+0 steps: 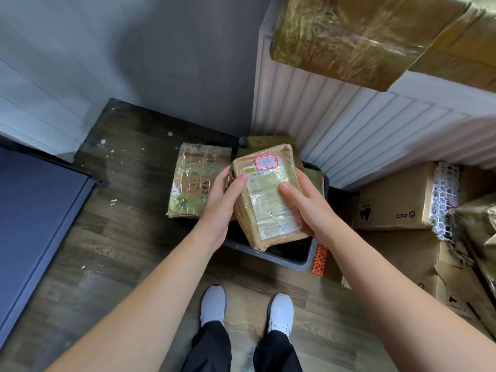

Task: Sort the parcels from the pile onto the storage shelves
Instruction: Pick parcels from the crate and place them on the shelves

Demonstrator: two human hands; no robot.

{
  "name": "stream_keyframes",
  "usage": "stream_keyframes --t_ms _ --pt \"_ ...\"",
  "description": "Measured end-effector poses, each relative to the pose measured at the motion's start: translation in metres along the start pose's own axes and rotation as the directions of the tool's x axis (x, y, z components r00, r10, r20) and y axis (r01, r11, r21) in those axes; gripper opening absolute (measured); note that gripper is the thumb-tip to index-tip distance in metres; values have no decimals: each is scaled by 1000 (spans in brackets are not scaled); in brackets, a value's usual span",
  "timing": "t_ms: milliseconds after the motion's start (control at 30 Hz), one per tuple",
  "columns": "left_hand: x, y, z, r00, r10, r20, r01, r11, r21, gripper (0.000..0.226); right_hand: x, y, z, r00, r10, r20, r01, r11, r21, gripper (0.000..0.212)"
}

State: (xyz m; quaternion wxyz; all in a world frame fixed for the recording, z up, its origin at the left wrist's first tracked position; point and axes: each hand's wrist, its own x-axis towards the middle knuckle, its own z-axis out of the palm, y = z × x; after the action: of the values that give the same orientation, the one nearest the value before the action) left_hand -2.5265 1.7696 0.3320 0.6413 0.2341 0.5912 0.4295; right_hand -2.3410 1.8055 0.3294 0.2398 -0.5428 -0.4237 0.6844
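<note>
— While I am looking down through the head camera, the left hand [217, 208] and right hand [308, 208] are clasping one parcel [268, 205] between them, and it is hanging just above the bin [295, 260], clear of the rim

— Which way is it lying?

— Its long axis is running away from me. The end with the sticker [266, 161], marked 18, is pointing away, and the near end is dipping toward the bin. The label face is looking up at me

— And the grip?

— Each hand is holding one long edge, left on left, right on right. Both thumbs are pressing down on the label; the left thumb [239, 183] is lying slantwise across it. The other fingers are hiding underneath, so I am only judging that they are curling round the underside

— Is either hand nearer?

— No, they are sitting level on opposite sides, so either could be taking the weight alone. I am guessing the number is being read before the carry. A box [349, 36] is looming high on the right, perhaps on a shelf, though I cannot tell. If that is the way, the right hand would be leading and the far end swinging round first

— Anything else waiting?

— Another parcel [193, 183] is lying just left of the bin
</note>
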Motion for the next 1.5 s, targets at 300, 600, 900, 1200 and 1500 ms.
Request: stream_keyframes --t_ms 300,600,900,1200,1500 --pt "-26 34 -22 994 29 -109 -25 999 33 49 -2 -53 38 996 19 -88 -35 981 -191 45" --pt "-123 146 -52 903 -33 -428 -36 988 -151 48 -51 -178 144 995 -97 33 101 888 -449 40" --pt "-272 214 -93 671 35 -741 -224 962 -158 38 -141 -261 254 928 -138 346 306 812 -497 42" --pt "-465 190 -134 342 -57 -938 -436 875 -212 25 -280 -246 386 720 -33 693 471 757 -453 39" --pt "-691 96 -171 26 -219 -975 -618 764 -188 26 -485 -164 516 387 153 909 624 682 -380 43"
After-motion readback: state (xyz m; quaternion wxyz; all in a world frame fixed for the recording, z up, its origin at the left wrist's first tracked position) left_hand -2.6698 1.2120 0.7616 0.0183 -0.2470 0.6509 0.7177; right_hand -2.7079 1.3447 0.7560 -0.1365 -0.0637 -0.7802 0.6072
